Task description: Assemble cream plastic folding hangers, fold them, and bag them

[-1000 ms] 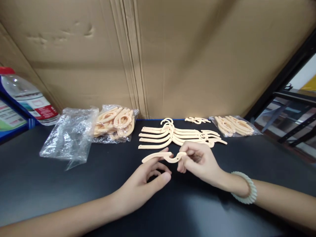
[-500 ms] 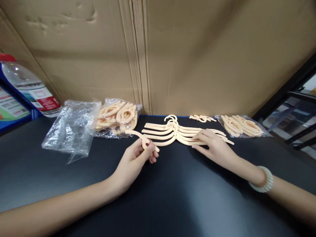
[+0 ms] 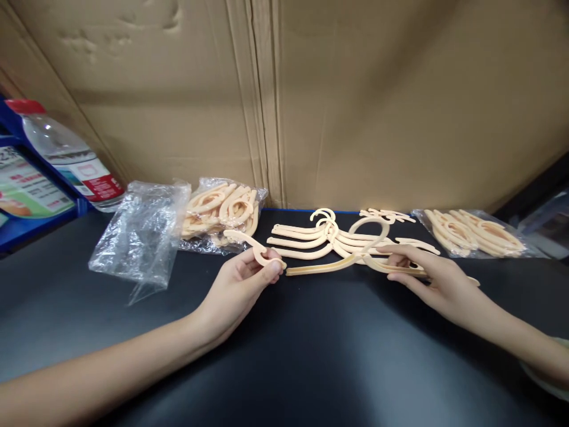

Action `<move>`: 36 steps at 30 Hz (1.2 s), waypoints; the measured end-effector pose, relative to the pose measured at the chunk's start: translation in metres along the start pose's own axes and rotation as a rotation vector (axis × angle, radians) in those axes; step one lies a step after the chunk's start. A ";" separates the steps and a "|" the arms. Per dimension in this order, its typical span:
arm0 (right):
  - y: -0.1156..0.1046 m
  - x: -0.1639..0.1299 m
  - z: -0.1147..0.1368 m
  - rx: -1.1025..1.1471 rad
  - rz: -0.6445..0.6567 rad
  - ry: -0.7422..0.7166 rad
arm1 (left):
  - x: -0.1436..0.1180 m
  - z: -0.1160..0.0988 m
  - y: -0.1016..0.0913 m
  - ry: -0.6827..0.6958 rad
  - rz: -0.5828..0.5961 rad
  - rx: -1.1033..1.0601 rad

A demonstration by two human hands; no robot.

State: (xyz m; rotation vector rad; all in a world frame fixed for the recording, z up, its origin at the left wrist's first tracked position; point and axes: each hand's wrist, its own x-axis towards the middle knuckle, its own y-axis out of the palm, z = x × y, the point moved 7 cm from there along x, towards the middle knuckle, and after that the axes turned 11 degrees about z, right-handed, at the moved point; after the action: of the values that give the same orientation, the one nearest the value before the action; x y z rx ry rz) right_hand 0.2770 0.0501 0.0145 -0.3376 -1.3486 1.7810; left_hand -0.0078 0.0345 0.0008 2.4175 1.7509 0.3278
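My left hand (image 3: 235,290) is closed, pinching a small cream curved hanger piece (image 3: 243,238) with a hook-like notch between thumb and fingers. My right hand (image 3: 440,281) grips one arm of a cream plastic hanger (image 3: 322,270), whose round hook tilts upward and whose free arm reaches left, its end close to my left fingertips. Behind it, a row of several matching hangers (image 3: 299,253) lies on the black table (image 3: 284,367), their hooks overlapping. My right fingers hide part of the held hanger's arm.
A clear bag of cream hanger parts (image 3: 222,207) and a crumpled plastic bag (image 3: 136,231) lie at left. Loose small pieces (image 3: 386,214) and another bagged set (image 3: 475,231) sit at back right. A bottle (image 3: 75,154) leans at far left before a cardboard wall (image 3: 400,107).
My right hand has lifted one hanger off the row's front and brought it nearer, to the right. My left hand keeps the small piece, slightly turned. The view has shifted a little.
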 end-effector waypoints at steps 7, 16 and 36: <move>-0.007 -0.002 0.017 -0.020 -0.108 -0.107 | 0.004 0.004 0.004 -0.038 0.149 -0.053; -0.014 -0.008 0.028 -0.124 -0.263 -0.159 | 0.005 0.007 0.014 -0.174 0.292 -0.156; -0.014 -0.013 0.036 -0.180 -0.337 -0.162 | 0.004 0.007 0.013 -0.176 0.244 -0.146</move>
State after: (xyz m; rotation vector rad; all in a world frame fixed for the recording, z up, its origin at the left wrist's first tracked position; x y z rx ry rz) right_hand 0.2676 0.0178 0.0373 -0.0557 -1.5821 1.4352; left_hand 0.0068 0.0343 -0.0027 2.4715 1.3173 0.2502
